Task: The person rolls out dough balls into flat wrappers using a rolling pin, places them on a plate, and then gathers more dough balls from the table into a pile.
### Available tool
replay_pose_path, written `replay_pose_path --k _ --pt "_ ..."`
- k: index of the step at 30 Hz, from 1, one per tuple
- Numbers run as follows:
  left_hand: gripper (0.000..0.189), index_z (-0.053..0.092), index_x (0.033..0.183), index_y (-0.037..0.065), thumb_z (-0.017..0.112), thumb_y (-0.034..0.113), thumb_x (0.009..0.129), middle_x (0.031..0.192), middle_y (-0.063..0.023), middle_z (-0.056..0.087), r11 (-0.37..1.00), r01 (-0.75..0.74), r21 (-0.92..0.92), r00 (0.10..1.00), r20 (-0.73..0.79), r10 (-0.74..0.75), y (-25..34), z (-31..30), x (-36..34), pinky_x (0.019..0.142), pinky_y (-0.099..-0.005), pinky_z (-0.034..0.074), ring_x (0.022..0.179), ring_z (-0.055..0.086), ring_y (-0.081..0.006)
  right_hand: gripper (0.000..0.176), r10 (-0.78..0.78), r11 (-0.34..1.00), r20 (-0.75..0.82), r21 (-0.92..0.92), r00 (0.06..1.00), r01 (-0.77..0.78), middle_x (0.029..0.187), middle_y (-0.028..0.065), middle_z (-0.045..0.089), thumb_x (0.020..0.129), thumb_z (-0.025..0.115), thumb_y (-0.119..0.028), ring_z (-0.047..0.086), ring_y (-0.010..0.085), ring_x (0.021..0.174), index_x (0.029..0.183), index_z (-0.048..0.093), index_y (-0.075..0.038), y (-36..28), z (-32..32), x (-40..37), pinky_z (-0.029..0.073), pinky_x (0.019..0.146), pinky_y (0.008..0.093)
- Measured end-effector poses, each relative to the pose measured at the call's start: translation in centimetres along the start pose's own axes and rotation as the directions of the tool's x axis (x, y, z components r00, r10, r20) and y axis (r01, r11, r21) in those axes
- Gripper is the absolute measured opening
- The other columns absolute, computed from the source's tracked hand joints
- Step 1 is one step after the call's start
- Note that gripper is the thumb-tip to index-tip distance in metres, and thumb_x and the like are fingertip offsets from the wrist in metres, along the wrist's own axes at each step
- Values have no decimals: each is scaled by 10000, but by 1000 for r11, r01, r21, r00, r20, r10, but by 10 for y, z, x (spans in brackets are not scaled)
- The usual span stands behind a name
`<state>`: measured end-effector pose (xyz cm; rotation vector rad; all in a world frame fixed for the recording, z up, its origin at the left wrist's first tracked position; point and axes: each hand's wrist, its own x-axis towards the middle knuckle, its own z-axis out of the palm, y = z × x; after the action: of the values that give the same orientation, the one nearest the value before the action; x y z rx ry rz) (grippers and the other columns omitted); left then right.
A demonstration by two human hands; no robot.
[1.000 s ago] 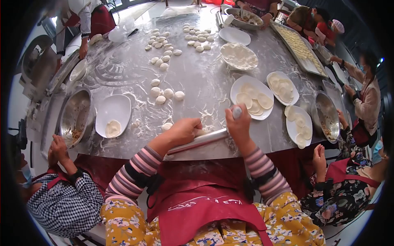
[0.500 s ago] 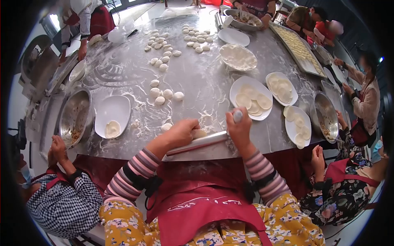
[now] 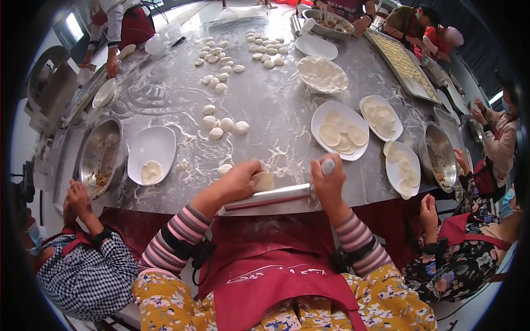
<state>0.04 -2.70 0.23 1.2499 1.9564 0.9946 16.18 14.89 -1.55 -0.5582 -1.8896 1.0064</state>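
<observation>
Near the table's front edge, my left hand [image 3: 241, 179] is closed on the edge of a thin round dough wrapper [image 3: 264, 182]. My right hand [image 3: 329, 185] wraps round the handle of a metal rolling pin [image 3: 270, 197], whose grey grip end pokes out above the fist. The roller lies across the table just in front of the wrapper, on my side of it. Beyond my left hand sits a small dough piece [image 3: 224, 169], and farther off is a cluster of flattened dough pieces [image 3: 226, 124]. My left fingertips are partly hidden.
Plates of wrappers [image 3: 318, 118] stand to the right, beside a flour bowl [image 3: 309, 85] and a steel filling bowl [image 3: 454, 182]. On the left are a white plate [image 3: 138, 144] and another steel bowl [image 3: 115, 132]. Several co-workers surround the floury steel table [image 3: 265, 110].
My right hand has shifted right and slightly toward me with the rolling pin. More of the wrapper shows beside my left hand. At the far right, a co-worker has changed posture.
</observation>
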Motion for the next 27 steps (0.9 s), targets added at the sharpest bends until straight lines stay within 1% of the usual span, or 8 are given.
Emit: replay_pose_path --k 3,9,12,16,19,21,25,27 --pt "134 562 911 -20 540 93 842 780 -149 612 991 61 118 998 8 -62 3 1 9 675 -329 457 730 575 -200 219 -175 985 16 -10 984 175 626 113 531 754 693 -48 552 263 541 812 482 -46 7 31 40 440 514 350" --pt "120 566 897 -10 555 95 839 764 -127 607 978 63 200 984 150 -94 -1 -3 16 646 -325 454 710 567 -182 207 -76 997 22 -9 997 76 638 109 544 752 688 -40 560 264 549 808 489 -44 2 4 12 445 520 349" --pt "75 538 877 -5 526 61 843 720 -86 558 997 81 3 996 -26 -81 -7 -3 3 614 -318 442 683 529 -143 208 47 996 32 75 998 -49 639 103 540 750 690 -34 558 260 541 804 489 -45 1 -19 -26 443 509 337" --pt "85 544 884 -14 512 57 849 743 -95 569 992 120 -28 992 49 -118 0 1 -3 617 -320 442 694 532 -147 205 -26 1000 11 14 1000 26 646 114 549 757 689 -38 562 255 534 802 490 -44 -4 -5 -3 442 499 333" --pt "118 575 873 -22 536 88 854 730 -103 583 989 20 147 1000 -8 -19 2 0 3 618 -326 446 689 535 -152 216 -96 995 28 30 995 95 656 129 560 760 696 -53 574 287 542 820 488 -43 7 22 30 445 499 348" --pt "163 606 863 -12 568 142 828 808 -219 630 972 157 177 985 49 -168 9 -3 9 676 -389 468 763 616 -345 224 -137 990 -4 18 991 137 658 135 562 761 700 -62 575 306 544 831 488 -43 9 27 32 444 494 358" --pt "158 598 835 -13 596 145 837 707 -135 598 988 116 98 987 98 -125 16 -1 5 621 -331 459 679 574 -174 235 -189 982 -10 7 982 189 656 141 561 766 702 -76 577 350 558 863 489 -49 -3 -2 9 445 480 377" --pt "148 586 866 -7 593 140 845 725 -108 591 997 51 50 995 79 -55 17 5 19 624 -315 457 694 563 -156 235 -164 985 -4 43 986 164 639 105 539 756 704 -54 559 279 524 832 482 -50 -9 -15 -8 431 480 345"
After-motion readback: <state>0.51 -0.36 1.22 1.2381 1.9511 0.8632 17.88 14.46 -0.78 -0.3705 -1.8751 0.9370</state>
